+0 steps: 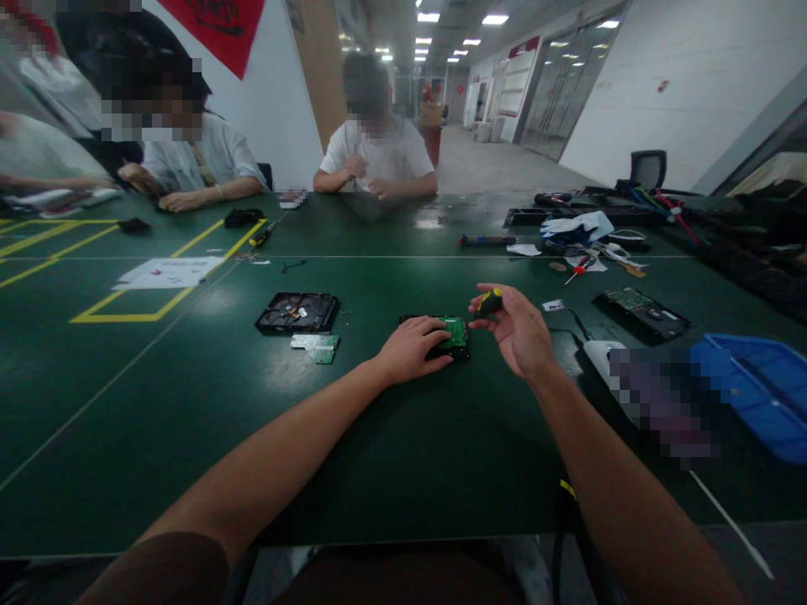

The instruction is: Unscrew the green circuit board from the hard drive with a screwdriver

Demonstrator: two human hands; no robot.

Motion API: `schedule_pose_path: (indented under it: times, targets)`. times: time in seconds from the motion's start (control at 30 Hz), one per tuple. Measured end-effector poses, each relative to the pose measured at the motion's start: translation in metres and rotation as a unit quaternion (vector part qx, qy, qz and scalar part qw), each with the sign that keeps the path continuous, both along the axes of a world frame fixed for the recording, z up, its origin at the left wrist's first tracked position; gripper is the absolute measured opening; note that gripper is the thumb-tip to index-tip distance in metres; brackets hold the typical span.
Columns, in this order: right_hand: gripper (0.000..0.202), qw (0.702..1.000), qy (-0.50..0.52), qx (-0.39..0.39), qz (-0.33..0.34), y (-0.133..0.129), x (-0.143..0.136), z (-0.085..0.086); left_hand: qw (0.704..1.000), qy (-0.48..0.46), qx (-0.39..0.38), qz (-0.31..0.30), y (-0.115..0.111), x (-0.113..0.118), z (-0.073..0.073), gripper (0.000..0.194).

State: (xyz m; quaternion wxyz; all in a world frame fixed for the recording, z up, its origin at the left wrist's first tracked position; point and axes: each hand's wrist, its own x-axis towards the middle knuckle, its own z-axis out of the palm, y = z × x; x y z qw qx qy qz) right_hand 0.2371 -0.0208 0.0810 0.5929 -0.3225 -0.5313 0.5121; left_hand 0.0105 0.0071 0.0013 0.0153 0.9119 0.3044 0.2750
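A hard drive with a green circuit board (455,331) lies on the green table (391,437) in front of me. My left hand (416,346) rests over its left part, fingers on the board and thumb along the near edge. Just right of the drive, my right hand (518,326) is raised, its fingers closed on a yellow and black screwdriver (487,303). The tool's shaft cannot be made out. To the left sits another drive (298,312), with a detached green board (316,346) at its near side and tiny bits beside it.
On the right are another drive (643,313), a blue tray (762,391), a pale device with a blurred screen (609,370), a red screwdriver (584,265) and gloves (577,227). Paper (167,272) lies left. Several people sit or stand across the table.
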Motion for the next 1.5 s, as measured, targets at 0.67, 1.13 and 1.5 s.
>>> schedule_pose_path:
  times: [0.67, 1.13, 1.5]
  targets:
    - [0.029, 1.0, -0.029, -0.005, 0.001, -0.0042, -0.0015, 0.0008, 1.0, 0.007, 0.006, -0.002, -0.0021, -0.0003, 0.0054, 0.044]
    - [0.027, 0.999, -0.051, -0.002, 0.016, -0.0053, -0.0038, -0.0004, 1.0, 0.001, 0.003, 0.002, -0.0032, -0.0001, 0.006, 0.043]
    - [0.034, 0.998, -0.019, -0.026, 0.047, -0.0025, -0.0004, -0.0011, 1.0, 0.007, 0.003, 0.0, -0.0023, -0.0008, 0.0051, 0.044]
